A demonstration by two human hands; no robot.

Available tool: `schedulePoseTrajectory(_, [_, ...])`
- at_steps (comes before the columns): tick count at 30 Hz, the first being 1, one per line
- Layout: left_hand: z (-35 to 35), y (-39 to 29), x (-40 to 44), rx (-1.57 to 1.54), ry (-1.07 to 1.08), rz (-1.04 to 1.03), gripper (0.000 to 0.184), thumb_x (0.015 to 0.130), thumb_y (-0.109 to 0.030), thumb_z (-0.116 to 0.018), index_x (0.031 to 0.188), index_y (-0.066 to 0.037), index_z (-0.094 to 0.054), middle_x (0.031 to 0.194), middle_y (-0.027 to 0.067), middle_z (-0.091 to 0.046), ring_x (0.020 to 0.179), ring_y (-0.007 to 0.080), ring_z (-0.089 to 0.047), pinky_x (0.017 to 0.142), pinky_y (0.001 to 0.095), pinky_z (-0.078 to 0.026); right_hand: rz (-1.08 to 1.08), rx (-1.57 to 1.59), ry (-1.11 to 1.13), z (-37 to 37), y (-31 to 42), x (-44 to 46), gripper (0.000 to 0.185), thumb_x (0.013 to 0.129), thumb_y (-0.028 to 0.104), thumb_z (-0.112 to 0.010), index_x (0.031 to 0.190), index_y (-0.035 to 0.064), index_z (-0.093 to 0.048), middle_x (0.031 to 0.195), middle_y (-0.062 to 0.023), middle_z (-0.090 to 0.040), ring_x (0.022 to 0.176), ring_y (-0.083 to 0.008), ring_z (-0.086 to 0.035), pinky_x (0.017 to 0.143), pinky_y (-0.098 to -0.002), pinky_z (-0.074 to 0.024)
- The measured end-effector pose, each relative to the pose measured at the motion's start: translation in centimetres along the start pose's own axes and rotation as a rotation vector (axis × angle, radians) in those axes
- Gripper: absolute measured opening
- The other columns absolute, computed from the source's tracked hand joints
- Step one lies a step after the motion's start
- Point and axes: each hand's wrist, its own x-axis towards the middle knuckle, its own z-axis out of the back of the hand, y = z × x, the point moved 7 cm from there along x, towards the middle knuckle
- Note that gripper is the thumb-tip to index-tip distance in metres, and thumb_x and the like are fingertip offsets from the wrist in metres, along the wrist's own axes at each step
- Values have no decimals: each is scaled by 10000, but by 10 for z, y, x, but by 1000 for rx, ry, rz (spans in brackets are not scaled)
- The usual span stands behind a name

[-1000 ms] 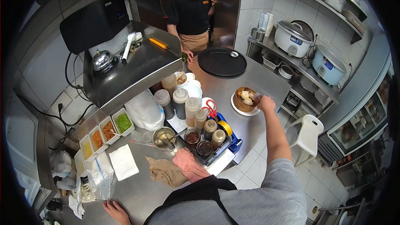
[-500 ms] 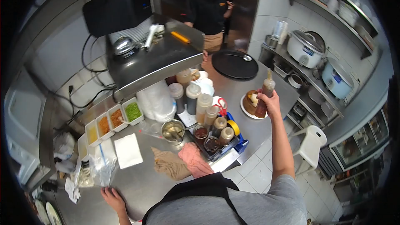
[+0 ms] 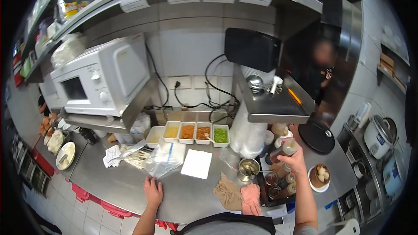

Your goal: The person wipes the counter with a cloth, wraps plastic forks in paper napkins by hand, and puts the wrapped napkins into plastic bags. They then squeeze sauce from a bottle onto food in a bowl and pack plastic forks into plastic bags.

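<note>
My right hand [image 3: 295, 161] is wrapped round a squeeze bottle of dark sauce [image 3: 283, 151], tilted above the crate of sauce bottles [image 3: 285, 182]. Just right of my forearm, a small brown round container [image 3: 321, 182] with white round pieces in it sits on a white plate [image 3: 314, 187]. My left hand [image 3: 153, 191] lies palm down on the steel counter [image 3: 187, 198], fingers apart, holding nothing. Close to its fingertips lies a clear plastic bag [image 3: 163, 159]. A metal pot with a ladle [image 3: 248, 169] stands left of the crate.
White tubs hold green chopped topping [image 3: 220, 135], orange-brown toppings [image 3: 188, 132] and yellow liquid [image 3: 172, 130]. White paper [image 3: 197, 164], a tan cloth [image 3: 229, 191] and a pink cloth [image 3: 251, 199] lie on the counter. A raised steel shelf [image 3: 274, 104] overhangs it. Another person [image 3: 320, 72] stands behind.
My view has turned left, bringing the microwave into sight. The sauce bottle in my right hand has moved from beside the plated container to above the crate. My left hand stays on the counter.
</note>
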Motion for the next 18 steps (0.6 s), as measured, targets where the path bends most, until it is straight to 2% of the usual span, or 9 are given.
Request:
schedulePoseTrajectory(4, [2,0,0,-16,19,22,363,835,-203,-600,1137,-9,-543,1308,254,-412,1196,417,-403,1043,505,-288,19,-285,117,-27,-45,25,569,547,60,-847,1066,8,-620,1039,-27,-556,981,-157,-547,879,-288,-427])
schedulePoseTrajectory(7, [-1,3,-1,-3,30,44,383,830,-219,-607,1146,-12,-548,1299,240,-417,1217,397,-396,1068,508,-265,-91,-307,186,-31,-100,32,565,535,77,-862,1047,17,-631,978,-16,-612,914,-143,-580,838,-304,-463])
schedulePoseTrajectory(10, [0,3,0,-5,38,49,381,826,-223,-610,1141,-17,-555,1299,229,-417,1224,385,-394,1074,508,-257,-200,-524,227,-31,-127,30,551,523,76,-869,1016,7,-633,990,-52,-653,909,-153,-606,827,-315,-484])
schedulePoseTrajectory(11, [-1,3,0,-5,44,51,379,825,-223,-611,1139,-18,-557,1300,225,-417,1226,382,-393,1074,507,-255,-228,-586,215,-28,-132,29,621,501,117,-882,1047,2,-610,1022,-101,-668,938,-195,-622,835,-329,-490])
schedulePoseTrajectory(14, [-2,4,0,-1,58,59,381,820,-225,-615,1138,-21,-558,1301,216,-418,1230,377,-388,1078,502,-247,-316,-779,144,-17,-137,23,753,481,173,-893,1132,8,-554,1040,-136,-657,975,-253,-622,859,-351,-484])
schedulePoseTrajectory(15, [-2,4,0,12,50,48,373,818,-214,-616,1133,-23,-557,1297,213,-420,1224,377,-390,1067,494,-260,-380,-869,127,-12,-144,19,868,472,213,-897,1211,16,-486,1084,-175,-633,1021,-288,-607,885,-363,-472])
schedulePoseTrajectory(18, [-2,2,0,32,45,27,366,812,-202,-617,1127,-26,-554,1290,210,-424,1218,377,-390,1057,484,-271,-483,-860,118,-4,-149,12,882,494,220,-890,1237,10,-462,1133,-194,-602,1058,-310,-588,907,-362,-461])
